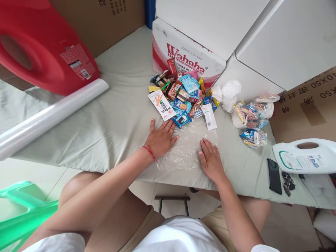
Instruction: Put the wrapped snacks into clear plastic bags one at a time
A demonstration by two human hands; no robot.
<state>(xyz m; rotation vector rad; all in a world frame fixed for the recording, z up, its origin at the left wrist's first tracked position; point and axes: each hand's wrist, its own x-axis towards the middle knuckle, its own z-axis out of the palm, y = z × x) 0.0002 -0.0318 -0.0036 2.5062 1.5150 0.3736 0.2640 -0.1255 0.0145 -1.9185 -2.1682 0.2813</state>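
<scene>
A clear plastic bag (181, 154) lies flat on the cloth-covered table in front of me. My left hand (161, 138) rests palm down at its left edge, fingers stretched toward the snacks. On the bag's right side lies my right hand (211, 159), also palm down with nothing in it. Just beyond both hands is a heap of wrapped snacks (181, 92). At the near side of the heap are a white snack packet (162, 105), close to my left fingertips, a blue cookie packet (182, 119) and a small white packet (209, 117).
Behind the heap stands a Wahaha carton (183, 52). At left are a red jug (52, 45) and a plastic roll (52, 115). To the right are crumpled plastic (229, 94), bagged snacks (253, 136), a white detergent bottle (307, 155), a phone (274, 176) and keys (288, 182).
</scene>
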